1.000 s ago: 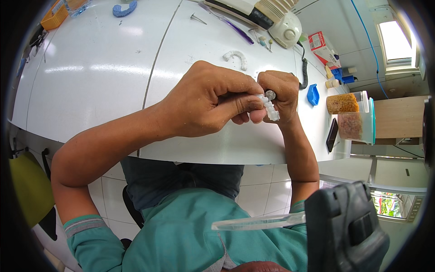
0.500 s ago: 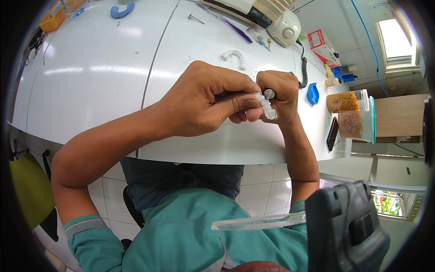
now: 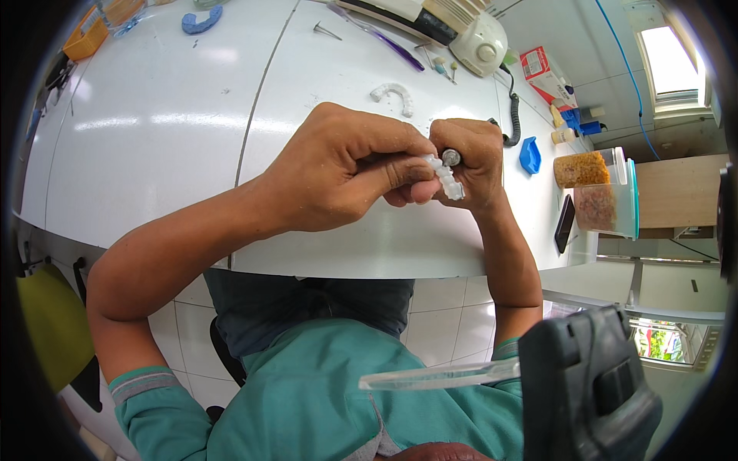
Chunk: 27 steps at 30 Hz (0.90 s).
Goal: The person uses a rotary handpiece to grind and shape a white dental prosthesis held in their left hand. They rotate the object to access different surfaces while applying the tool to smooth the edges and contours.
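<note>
In front of my chest, just above the white table, both hands meet. My left hand [image 3: 338, 169] pinches a translucent white dental arch piece [image 3: 452, 187] between thumb and fingers, its scalloped tooth shapes facing right. A handpiece [image 3: 451, 157] with a round metal end sits in my right hand [image 3: 478, 154], whose fingers are wrapped round it. That metal end is right beside the arch piece; whether its working tip touches is hidden. Beyond my hands, a second clear dental arch [image 3: 396, 98] lies on the tabletop.
At the back stand a cream machine [image 3: 480, 42] with a black coiled cord [image 3: 513, 115], a purple-handled tool [image 3: 392, 48] and small burs [image 3: 442, 67]. A blue tray [image 3: 530, 156], a phone [image 3: 565, 223] and lidded tubs [image 3: 603, 207] are rightward; a blue arch [image 3: 202, 21] lies far left.
The whole view has shifted very slightly, so the table items appear a little further left and up. Both hands keep nearly the same pose and grip.
</note>
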{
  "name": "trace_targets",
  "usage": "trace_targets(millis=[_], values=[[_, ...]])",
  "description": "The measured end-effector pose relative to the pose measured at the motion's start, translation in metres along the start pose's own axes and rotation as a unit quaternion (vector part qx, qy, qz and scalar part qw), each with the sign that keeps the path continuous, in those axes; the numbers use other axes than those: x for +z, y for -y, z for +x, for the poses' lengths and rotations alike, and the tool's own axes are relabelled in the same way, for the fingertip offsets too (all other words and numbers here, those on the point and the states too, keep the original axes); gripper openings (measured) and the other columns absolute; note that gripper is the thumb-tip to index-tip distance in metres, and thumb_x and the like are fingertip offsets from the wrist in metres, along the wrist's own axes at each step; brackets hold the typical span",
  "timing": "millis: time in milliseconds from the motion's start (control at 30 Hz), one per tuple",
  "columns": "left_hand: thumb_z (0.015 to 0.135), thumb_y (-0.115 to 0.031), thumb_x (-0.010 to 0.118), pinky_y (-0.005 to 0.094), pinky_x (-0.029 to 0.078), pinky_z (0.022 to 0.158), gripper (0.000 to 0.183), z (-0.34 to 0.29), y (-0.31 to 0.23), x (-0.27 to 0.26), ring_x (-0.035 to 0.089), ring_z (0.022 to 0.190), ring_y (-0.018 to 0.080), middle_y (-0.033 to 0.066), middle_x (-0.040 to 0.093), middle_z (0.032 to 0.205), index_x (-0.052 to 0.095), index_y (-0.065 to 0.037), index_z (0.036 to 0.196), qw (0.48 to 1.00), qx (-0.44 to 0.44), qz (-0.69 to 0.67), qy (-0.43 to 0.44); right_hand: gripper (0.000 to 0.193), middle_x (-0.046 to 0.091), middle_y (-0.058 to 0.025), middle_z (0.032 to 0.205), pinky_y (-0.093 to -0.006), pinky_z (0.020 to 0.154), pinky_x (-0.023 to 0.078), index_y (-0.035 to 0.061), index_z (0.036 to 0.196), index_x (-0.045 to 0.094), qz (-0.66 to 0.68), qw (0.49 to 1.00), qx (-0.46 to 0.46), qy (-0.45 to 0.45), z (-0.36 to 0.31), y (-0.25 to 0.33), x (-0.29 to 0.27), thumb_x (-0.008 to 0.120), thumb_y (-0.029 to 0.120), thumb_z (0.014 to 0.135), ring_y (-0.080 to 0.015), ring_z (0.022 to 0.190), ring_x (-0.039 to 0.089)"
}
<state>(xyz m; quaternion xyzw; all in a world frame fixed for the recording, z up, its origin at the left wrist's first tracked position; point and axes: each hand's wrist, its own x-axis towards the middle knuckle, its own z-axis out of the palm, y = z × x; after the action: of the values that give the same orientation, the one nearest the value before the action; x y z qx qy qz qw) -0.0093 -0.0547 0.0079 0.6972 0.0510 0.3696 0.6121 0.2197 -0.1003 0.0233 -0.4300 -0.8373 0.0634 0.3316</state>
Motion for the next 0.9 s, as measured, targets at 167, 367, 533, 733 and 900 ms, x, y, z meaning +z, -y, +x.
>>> trace_targets(millis=[167,367,533,733,900], values=[[0.099,0.000,0.065,0.0250,0.062,0.070,0.012,-0.0005,-0.0021,-0.0024,0.073,0.076,0.0123,0.0112,0.074,0.083,0.071,0.008,0.106,1.000,-0.009,0.012,0.008,0.068,0.035,-0.0018,0.053,-0.0338,0.046,0.027,0.0118,0.064,0.047,0.001,1.000,0.000,0.005,-0.0005,-0.0021,0.0014,0.092,0.063,0.063,-0.0197,0.047,0.035],[0.099,0.001,0.066,0.0249,0.062,0.070,0.012,-0.0003,-0.0006,0.0000,0.073,0.076,0.0123,0.0116,0.074,0.083,0.071,0.008,0.107,1.000,0.000,-0.006,-0.001,0.066,0.036,-0.0019,0.053,-0.0338,0.046,0.028,0.0123,0.064,0.048,0.001,1.000,0.001,0.003,0.0002,0.0002,0.0001,0.093,0.062,0.062,-0.0197,0.048,0.036],[0.099,0.000,0.066,0.0253,0.062,0.071,0.013,-0.0001,-0.0010,-0.0009,0.073,0.077,0.0126,0.0119,0.075,0.084,0.071,0.008,0.108,1.000,0.003,0.007,0.002,0.066,0.037,-0.0019,0.053,-0.0333,0.046,0.028,0.0124,0.064,0.049,-0.003,1.000,0.006,0.006,-0.0007,0.0005,-0.0007,0.093,0.061,0.062,-0.0197,0.047,0.037],[0.099,0.000,0.066,0.0255,0.062,0.072,0.013,-0.0006,-0.0004,-0.0004,0.073,0.078,0.0128,0.0122,0.075,0.085,0.071,0.008,0.108,1.000,-0.006,-0.007,0.002,0.065,0.037,-0.0020,0.052,-0.0333,0.046,0.028,0.0123,0.064,0.049,0.000,1.000,0.004,0.004,-0.0006,-0.0001,-0.0002,0.093,0.060,0.063,-0.0194,0.047,0.037],[0.099,0.000,0.066,0.0250,0.062,0.073,0.013,-0.0003,-0.0018,-0.0013,0.073,0.079,0.0126,0.0121,0.075,0.085,0.071,0.008,0.108,1.000,-0.006,0.000,0.006,0.064,0.037,-0.0018,0.052,-0.0335,0.045,0.028,0.0124,0.064,0.049,0.000,1.000,0.004,0.000,-0.0019,-0.0012,0.0007,0.093,0.059,0.064,-0.0194,0.047,0.037]])
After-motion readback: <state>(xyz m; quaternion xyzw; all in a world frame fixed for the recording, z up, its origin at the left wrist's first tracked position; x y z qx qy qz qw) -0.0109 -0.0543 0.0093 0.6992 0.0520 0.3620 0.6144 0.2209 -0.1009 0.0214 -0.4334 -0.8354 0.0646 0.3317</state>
